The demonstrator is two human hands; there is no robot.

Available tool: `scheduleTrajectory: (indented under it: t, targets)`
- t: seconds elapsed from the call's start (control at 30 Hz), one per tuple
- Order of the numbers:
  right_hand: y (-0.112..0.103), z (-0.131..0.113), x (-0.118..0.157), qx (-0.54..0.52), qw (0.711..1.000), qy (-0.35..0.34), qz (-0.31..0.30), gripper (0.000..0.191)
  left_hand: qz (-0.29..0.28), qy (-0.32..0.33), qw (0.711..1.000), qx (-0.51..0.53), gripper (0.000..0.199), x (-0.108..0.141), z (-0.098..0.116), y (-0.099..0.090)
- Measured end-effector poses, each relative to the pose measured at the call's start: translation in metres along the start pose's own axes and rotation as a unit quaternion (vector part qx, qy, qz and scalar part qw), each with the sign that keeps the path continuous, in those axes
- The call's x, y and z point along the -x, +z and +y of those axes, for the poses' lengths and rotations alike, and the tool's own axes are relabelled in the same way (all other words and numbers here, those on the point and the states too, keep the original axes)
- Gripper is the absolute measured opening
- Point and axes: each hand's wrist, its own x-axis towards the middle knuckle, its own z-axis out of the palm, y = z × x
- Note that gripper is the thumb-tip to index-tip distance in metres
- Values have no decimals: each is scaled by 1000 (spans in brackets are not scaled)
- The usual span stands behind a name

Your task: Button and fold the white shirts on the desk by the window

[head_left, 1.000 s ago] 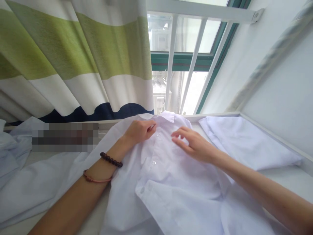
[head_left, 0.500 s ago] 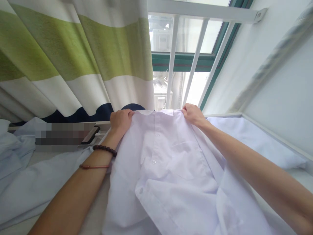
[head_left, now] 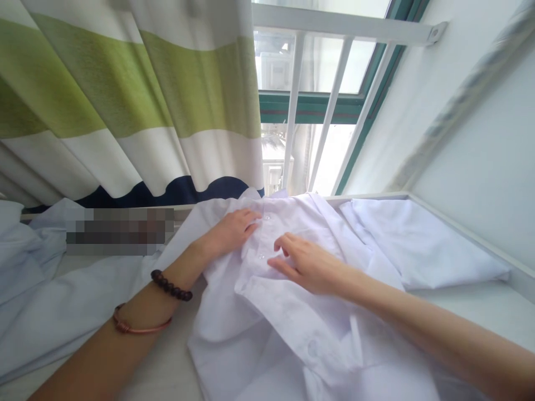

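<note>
A white buttoned shirt [head_left: 267, 312] lies spread out with its collar toward the window and its lower front folded over in creases. On its upper front, left of the button strip, rests my left hand [head_left: 235, 228], fingers apart and holding nothing. My right hand [head_left: 307, 262] is over the shirt's middle, right of the strip and close to a button, its thumb and fingers parted with nothing between them. A dark beaded bracelet and a reddish band circle my left wrist.
Folded white cloth [head_left: 426, 239] lies at the right by the raised edge. More white garments [head_left: 79, 312] are spread at the left, near a blurred-out patch. Behind hang a striped curtain [head_left: 125, 94] and white window bars [head_left: 330, 111].
Both hands have let go of the shirt's shoulders and moved down and inward onto its front. The shirt's upper part now lies flatter, with its shoulders spread.
</note>
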Motion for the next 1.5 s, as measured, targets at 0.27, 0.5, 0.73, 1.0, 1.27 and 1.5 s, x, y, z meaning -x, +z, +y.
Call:
scheduleTrajectory:
  t: [0.27,0.5,0.73,1.0,1.27,1.5]
  targets:
    - [25,10,36,-13,999,-34,-26,37,-110,-16,994,17,58,26,-13,21]
    - [25,14,41,-1,999,-39,-4,34,-90,-7,996,5,55,25,-9,14]
    - [24,14,38,1,999,-42,10,32,-36,-38,999,-3,54,44,11,17]
    - [-27,-3,47,-153,987,39,6,52,82,-65,994,-3,28,93,48,-4]
    - [-24,14,64,-104,983,109,-108,32,-128,-1,985,114,29,122,61,-32]
    - [-26,13,69,-8,985,106,-139,24,-259,9,956,139,24,124,70,-51]
